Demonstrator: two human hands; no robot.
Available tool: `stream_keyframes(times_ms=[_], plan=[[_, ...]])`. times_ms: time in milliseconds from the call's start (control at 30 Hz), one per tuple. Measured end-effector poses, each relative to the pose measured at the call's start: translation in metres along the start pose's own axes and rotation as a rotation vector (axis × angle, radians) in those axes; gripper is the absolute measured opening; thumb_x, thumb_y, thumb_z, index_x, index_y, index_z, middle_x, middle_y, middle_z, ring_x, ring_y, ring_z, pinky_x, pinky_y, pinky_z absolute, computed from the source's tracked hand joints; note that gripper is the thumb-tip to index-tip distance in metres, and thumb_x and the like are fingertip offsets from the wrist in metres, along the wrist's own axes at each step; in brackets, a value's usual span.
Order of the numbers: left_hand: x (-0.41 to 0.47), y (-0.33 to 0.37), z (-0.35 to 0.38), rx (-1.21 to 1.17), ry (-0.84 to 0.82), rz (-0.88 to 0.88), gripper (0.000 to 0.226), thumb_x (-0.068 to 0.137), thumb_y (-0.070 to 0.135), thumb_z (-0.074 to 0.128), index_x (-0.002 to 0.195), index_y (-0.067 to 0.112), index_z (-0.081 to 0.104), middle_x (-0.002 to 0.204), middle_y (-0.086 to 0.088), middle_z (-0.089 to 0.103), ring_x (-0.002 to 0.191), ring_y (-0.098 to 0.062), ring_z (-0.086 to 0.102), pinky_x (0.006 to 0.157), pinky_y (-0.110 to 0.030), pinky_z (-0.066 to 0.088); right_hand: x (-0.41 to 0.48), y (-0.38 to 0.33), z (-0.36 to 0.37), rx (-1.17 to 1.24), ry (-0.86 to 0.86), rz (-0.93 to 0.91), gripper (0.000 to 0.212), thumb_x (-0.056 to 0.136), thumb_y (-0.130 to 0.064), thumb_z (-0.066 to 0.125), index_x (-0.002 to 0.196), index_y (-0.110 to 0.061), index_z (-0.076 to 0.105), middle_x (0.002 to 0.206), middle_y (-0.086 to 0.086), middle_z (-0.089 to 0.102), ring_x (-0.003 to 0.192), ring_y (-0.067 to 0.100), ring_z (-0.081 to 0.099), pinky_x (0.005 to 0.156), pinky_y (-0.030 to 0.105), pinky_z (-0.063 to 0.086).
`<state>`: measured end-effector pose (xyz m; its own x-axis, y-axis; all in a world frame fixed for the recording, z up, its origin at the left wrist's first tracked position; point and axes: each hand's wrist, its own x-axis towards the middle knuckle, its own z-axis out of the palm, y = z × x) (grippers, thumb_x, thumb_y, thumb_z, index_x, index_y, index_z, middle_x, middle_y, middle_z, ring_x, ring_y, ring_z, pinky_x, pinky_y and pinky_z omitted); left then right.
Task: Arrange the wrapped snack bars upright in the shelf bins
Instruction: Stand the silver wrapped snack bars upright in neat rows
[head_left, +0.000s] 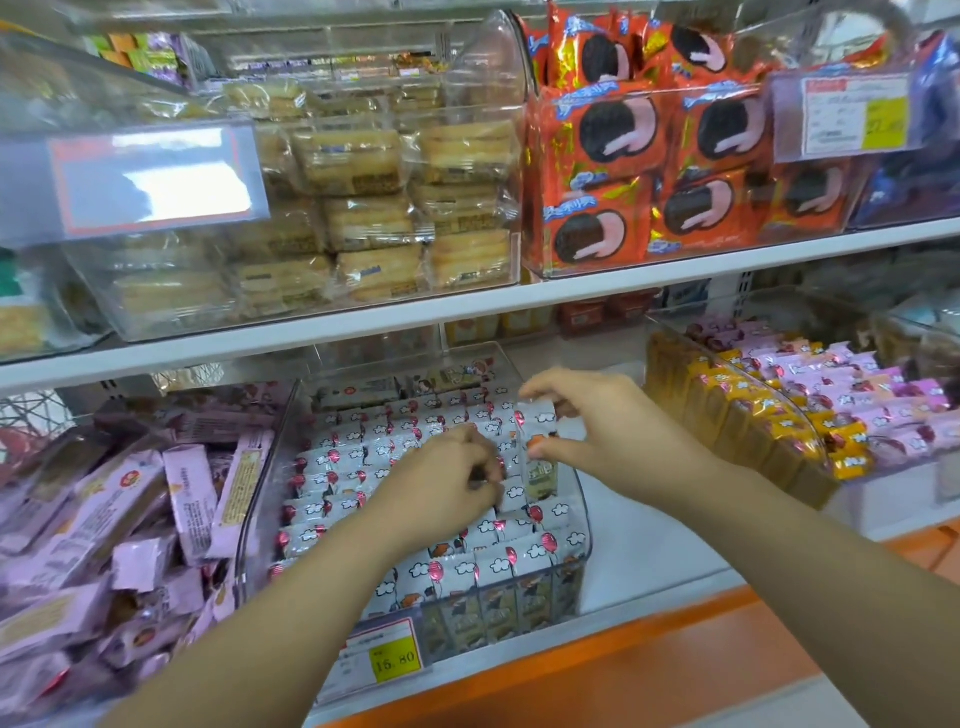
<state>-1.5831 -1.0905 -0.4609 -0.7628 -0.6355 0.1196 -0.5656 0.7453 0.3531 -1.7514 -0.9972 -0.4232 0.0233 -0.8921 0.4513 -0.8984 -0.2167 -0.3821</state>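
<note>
A clear plastic bin (584, 512) on the lower shelf holds several rows of white wrapped snack bars (337, 462) printed with clouds and red balloons, standing upright. My right hand (618, 431) pinches one white snack bar (540, 452) by its top and side, holding it upright over the bin's right part. My left hand (441, 493) reaches into the middle of the bin with fingers curled down among the bars; what it grips is hidden.
Pink wrapped bars (130, 509) lie jumbled in the bin to the left. Yellow and pink packs (789, 410) fill the bin to the right. Above, a white shelf (467, 317) carries clear bins of cakes and orange cookie packs. A yellow price tag (396, 662) sits in front.
</note>
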Motion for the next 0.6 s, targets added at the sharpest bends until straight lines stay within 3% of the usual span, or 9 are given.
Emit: stream_keyframes(times_ms=[67,167,233,367,467,533,600], plan=[[-0.002,-0.001,0.003,-0.057,0.002,0.019,0.013,0.091,0.025,0.055,0.079,0.029,0.053,0.106,0.009,0.052,0.100,-0.013,0.054,0.088,-0.035,0.046,-0.002,0.006,0.007,-0.025,-0.070,0.079,0.034,0.079,-0.035,0.072,0.108,-0.025,0.057,0.102,-0.013,0.050,0.098,0.005,0.048,0.076,0.020,0.035],[-0.005,-0.003,0.006,-0.065,0.002,0.022,0.017,0.094,0.023,0.050,0.079,0.030,0.047,0.096,0.009,0.052,0.087,-0.012,0.053,0.083,-0.038,0.047,-0.002,0.010,0.015,-0.091,-0.175,0.076,0.014,0.082,-0.041,0.067,0.086,-0.028,0.066,0.105,-0.008,0.060,0.115,0.008,0.042,0.093,0.029,0.036],[-0.005,-0.004,0.007,-0.059,0.001,0.021,0.019,0.095,0.026,0.049,0.078,0.033,0.045,0.094,0.010,0.054,0.088,-0.013,0.054,0.082,-0.038,0.047,-0.002,0.011,0.017,-0.209,-0.240,0.017,0.027,0.089,-0.046,0.056,0.088,-0.025,0.072,0.114,-0.012,0.062,0.125,0.009,0.033,0.102,0.034,0.030],[-0.004,-0.003,0.006,-0.046,-0.031,-0.021,0.021,0.094,0.031,0.049,0.073,0.037,0.046,0.092,0.012,0.057,0.081,-0.010,0.053,0.079,-0.034,0.045,-0.002,0.012,0.022,-0.318,-0.386,-0.041,0.044,0.099,-0.043,0.036,0.102,-0.018,0.072,0.137,-0.013,0.043,0.136,0.011,0.017,0.107,0.032,0.016],[-0.004,-0.002,-0.001,-0.190,-0.008,-0.062,0.017,0.094,0.031,0.051,0.078,0.038,0.052,0.091,0.011,0.062,0.078,-0.010,0.057,0.076,-0.034,0.050,-0.004,0.013,0.021,-0.126,-0.291,0.016,0.040,0.099,-0.036,0.039,0.098,-0.015,0.074,0.131,-0.010,0.050,0.125,0.008,0.036,0.099,0.025,0.028],[-0.002,-0.005,-0.005,-0.269,0.109,-0.115,0.009,0.094,0.030,0.052,0.088,0.035,0.056,0.092,0.007,0.064,0.075,-0.011,0.059,0.071,-0.032,0.050,-0.005,0.015,0.016,0.041,-0.148,0.070,0.034,0.098,-0.032,0.045,0.101,-0.013,0.073,0.122,-0.008,0.056,0.112,0.006,0.048,0.088,0.020,0.034],[0.005,-0.013,-0.009,-0.266,0.258,-0.185,0.009,0.095,0.026,0.052,0.101,0.029,0.058,0.097,0.008,0.062,0.076,-0.016,0.061,0.070,-0.032,0.052,-0.006,0.017,0.011,0.188,-0.035,0.134,0.027,0.097,-0.027,0.048,0.106,-0.015,0.070,0.112,-0.009,0.060,0.106,0.004,0.052,0.089,0.016,0.038]])
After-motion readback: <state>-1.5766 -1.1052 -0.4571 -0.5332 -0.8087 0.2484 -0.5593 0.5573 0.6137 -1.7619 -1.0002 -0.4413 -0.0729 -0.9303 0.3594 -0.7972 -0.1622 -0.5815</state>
